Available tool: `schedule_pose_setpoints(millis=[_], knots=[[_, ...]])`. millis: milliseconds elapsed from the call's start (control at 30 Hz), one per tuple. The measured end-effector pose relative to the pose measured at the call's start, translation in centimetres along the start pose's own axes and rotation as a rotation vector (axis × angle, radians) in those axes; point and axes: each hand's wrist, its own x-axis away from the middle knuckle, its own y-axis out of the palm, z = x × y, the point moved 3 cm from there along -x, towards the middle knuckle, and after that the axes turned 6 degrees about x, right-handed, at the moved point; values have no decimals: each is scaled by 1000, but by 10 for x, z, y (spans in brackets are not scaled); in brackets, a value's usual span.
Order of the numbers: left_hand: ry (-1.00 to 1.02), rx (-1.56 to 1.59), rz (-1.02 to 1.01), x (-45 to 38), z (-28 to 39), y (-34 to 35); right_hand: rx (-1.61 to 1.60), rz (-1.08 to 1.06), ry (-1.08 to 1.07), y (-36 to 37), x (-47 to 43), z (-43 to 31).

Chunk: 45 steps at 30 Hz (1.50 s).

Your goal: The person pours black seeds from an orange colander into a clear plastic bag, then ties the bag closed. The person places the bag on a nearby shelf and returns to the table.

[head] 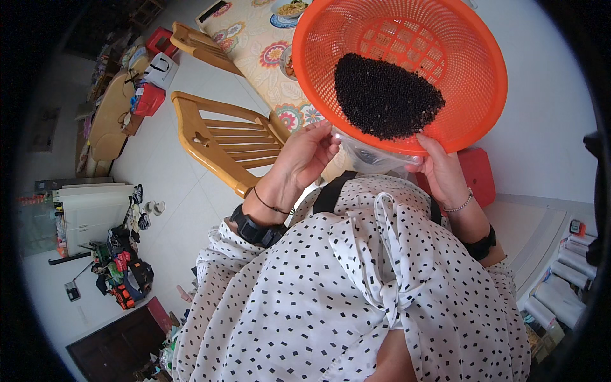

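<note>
An orange plastic mesh basket [468, 95] is tilted toward me at the top of the head view. A heap of small black beans [386, 98] has gathered on its near side. My right hand [441, 167] grips the near right rim, thumb on the inner side, fingers below. Under the rim hangs a clear plastic bag [377, 157], partly hidden by the basket. At the bag's left edge, my left hand [310, 153] pinches the plastic close to the basket's rim. The fingers of my right hand also touch the bag's right edge.
A table with a flowered cloth [260, 86] stands beyond, bearing a plate of food [289, 9]. A wooden chair [229, 138] is close on my left, another chair [205, 47] behind it. A red stool [477, 176] and a white wall [549, 95] are at the right.
</note>
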Motion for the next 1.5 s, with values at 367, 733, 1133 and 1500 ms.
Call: schedule_pose_setpoints(millis=[367,733,1133,1500], knots=[[-53,-74,13,3,7,6,-24,51,-17,-2,-2,0],[-42,-47,55,2,10,7,-30,26,-12,-2,-4,-1],[-47,-33,11,2,10,5,-23,22,-27,-4,-7,0],[-41,-13,14,4,11,8,-47,35,-40,-5,-7,1]])
